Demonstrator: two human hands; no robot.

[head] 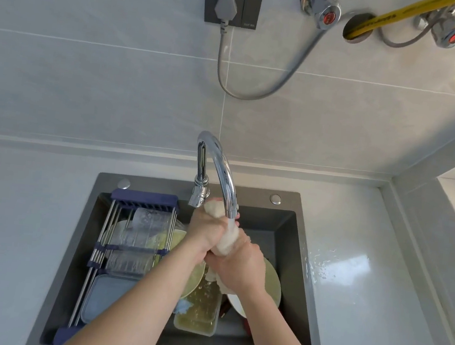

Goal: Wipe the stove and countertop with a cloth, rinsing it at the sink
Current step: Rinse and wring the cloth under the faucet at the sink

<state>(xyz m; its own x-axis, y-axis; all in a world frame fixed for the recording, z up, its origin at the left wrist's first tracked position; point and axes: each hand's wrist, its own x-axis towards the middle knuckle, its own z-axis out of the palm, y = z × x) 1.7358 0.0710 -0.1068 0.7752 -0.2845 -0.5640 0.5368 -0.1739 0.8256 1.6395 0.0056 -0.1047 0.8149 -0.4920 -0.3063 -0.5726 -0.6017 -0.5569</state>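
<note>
A pale, wet cloth is bunched between both hands over the dark grey sink. My left hand grips its upper part and my right hand grips the lower part, with a tail of cloth hanging below. Water runs from the chrome faucet onto the cloth. The white countertop surrounds the sink. The stove is out of view.
A blue-ended metal drying rack spans the sink's left side with glasses and a lidded box. Green plates and a plastic container of murky water lie in the basin. Water droplets spot the counter at right. Wall valves and a plug hang above.
</note>
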